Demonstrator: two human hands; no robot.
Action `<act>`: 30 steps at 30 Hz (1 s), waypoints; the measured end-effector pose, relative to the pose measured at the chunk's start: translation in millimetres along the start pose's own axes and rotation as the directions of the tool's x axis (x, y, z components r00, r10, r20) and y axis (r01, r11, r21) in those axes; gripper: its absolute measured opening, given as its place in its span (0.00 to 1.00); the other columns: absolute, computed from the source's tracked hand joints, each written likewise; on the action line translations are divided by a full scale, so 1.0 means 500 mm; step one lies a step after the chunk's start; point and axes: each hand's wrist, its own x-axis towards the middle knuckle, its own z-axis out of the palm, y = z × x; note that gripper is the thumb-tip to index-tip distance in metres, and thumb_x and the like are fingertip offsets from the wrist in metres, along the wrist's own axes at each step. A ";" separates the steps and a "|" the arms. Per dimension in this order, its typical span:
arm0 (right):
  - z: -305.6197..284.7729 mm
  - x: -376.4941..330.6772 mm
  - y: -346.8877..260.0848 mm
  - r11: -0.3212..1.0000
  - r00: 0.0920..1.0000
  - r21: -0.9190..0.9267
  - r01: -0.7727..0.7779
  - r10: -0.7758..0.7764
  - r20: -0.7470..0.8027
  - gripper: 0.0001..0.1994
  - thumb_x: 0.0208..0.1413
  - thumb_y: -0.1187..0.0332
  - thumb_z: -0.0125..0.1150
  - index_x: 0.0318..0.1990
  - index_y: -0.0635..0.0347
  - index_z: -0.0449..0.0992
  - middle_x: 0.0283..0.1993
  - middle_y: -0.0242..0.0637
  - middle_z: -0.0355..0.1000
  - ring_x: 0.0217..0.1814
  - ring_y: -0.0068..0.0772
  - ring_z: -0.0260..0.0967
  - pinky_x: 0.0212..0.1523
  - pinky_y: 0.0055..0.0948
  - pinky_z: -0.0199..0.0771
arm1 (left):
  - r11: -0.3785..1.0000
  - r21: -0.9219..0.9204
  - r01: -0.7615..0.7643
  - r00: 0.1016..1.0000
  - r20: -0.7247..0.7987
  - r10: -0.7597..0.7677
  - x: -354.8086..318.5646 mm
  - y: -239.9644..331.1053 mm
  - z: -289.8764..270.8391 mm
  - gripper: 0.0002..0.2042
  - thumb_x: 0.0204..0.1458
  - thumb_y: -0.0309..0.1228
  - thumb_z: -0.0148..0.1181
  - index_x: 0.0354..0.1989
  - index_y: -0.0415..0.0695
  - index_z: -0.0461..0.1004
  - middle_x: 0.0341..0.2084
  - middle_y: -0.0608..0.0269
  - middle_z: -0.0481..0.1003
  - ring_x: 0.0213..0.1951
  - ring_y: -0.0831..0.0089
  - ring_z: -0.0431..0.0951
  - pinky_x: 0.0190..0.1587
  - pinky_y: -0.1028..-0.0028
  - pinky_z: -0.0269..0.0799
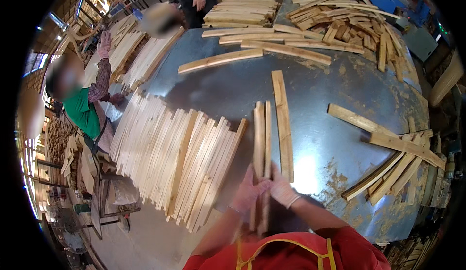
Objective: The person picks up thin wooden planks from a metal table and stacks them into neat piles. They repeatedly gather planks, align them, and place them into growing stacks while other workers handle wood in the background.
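Both my hands wear thin, see-through gloves. My left hand point(248, 192) closes round a pair of narrow wooden strips point(262, 134) standing side by side, pointing away from me over the metal table. From the other side my right hand point(282, 191) grips the same strips, its fingers partly hidden. Just right of them lies a single wooden strip point(282, 124), its near end close to my right hand. To the left, a wide row of pale strips point(165, 158) lies packed edge to edge.
Loose strips point(286, 49) lie across the far part of the metal table point(218, 88), before a jumbled heap point(349, 27). A crossed pile point(403, 160) is at the right. A co-worker in green point(82, 109) stands at the left edge; another person point(191, 0) stands beyond.
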 end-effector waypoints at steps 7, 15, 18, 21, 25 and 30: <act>-0.136 0.118 0.045 0.862 0.970 -0.448 0.239 -0.234 0.067 0.17 0.60 0.56 0.64 0.53 0.53 0.81 0.57 0.47 0.80 0.59 0.51 0.78 0.61 0.46 0.79 | 0.371 0.929 -0.002 0.972 -0.085 0.218 0.014 -0.018 -0.004 0.51 0.48 0.50 0.74 0.75 0.33 0.54 0.55 0.34 0.76 0.55 0.41 0.80 0.57 0.52 0.79; -0.082 0.098 -0.033 0.810 0.884 -0.587 -0.006 -0.270 -0.382 0.34 0.49 0.61 0.68 0.65 0.61 0.68 0.58 0.54 0.75 0.63 0.63 0.70 0.68 0.54 0.69 | 0.282 0.956 -0.087 0.993 0.060 0.102 -0.098 0.036 -0.001 0.44 0.51 0.44 0.68 0.77 0.51 0.55 0.69 0.39 0.62 0.54 0.41 0.79 0.57 0.50 0.80; -0.052 0.020 -0.052 0.784 0.883 -0.589 -0.194 -0.121 -0.453 0.41 0.48 0.66 0.70 0.72 0.61 0.62 0.58 0.61 0.73 0.65 0.67 0.69 0.66 0.54 0.73 | 0.369 0.927 -0.069 0.997 0.047 0.067 -0.084 0.025 -0.033 0.44 0.55 0.42 0.66 0.79 0.49 0.52 0.73 0.39 0.59 0.58 0.42 0.78 0.60 0.51 0.78; 0.015 -0.072 -0.060 0.853 0.922 -0.466 -0.237 0.045 -0.385 0.44 0.47 0.66 0.71 0.74 0.62 0.61 0.60 0.60 0.74 0.64 0.65 0.73 0.65 0.50 0.75 | 0.453 0.885 -0.110 0.994 0.088 0.070 -0.078 -0.010 -0.092 0.43 0.57 0.44 0.62 0.80 0.48 0.52 0.73 0.40 0.60 0.61 0.44 0.77 0.62 0.51 0.77; 0.161 -0.165 -0.038 0.996 0.996 -0.058 0.068 -0.064 0.060 0.40 0.55 0.52 0.76 0.70 0.65 0.69 0.58 0.54 0.80 0.61 0.45 0.78 0.65 0.41 0.76 | 0.194 0.944 -0.266 0.948 0.220 0.228 -0.053 -0.071 -0.119 0.33 0.58 0.48 0.60 0.69 0.42 0.69 0.58 0.44 0.74 0.54 0.46 0.79 0.59 0.54 0.77; 0.272 -0.139 -0.106 0.900 0.858 -0.405 0.164 0.072 0.508 0.21 0.62 0.53 0.63 0.48 0.63 0.84 0.46 0.52 0.83 0.49 0.48 0.81 0.53 0.43 0.78 | 0.047 0.994 -0.101 0.848 0.061 0.527 -0.093 -0.104 -0.198 0.45 0.56 0.57 0.63 0.77 0.40 0.61 0.75 0.45 0.62 0.78 0.48 0.56 0.81 0.47 0.44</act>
